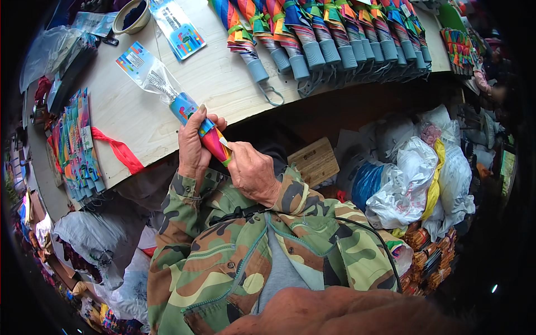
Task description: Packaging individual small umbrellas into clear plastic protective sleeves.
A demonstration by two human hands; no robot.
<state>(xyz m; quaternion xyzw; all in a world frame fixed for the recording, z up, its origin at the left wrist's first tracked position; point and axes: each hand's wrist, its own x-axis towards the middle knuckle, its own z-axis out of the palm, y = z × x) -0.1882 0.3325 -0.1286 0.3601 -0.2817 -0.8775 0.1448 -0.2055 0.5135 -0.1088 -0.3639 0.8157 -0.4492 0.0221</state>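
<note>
A folded rainbow umbrella point(214, 143) lies slantwise between my two hands, over the near edge of the pale table point(120, 106). Its upper part sits in a clear plastic sleeve point(155, 77) with a blue printed band, and the sleeve's far end reaches over the tabletop. My left hand point(194, 146) is wrapped round the umbrella at the band. Closed fingers of my right hand point(254, 172) pinch the umbrella's colourful lower end, beside a small pale edge. What exactly those fingertips grip is partly hidden.
Several strapped umbrellas point(318, 53) with grey handles lie in a row at the far right. Flat printed sleeves point(177, 29) and a bowl point(132, 17) are at the back left. Packed umbrellas point(78, 146) and a red strip point(118, 149) lie left. White bags point(405, 178) are piled right.
</note>
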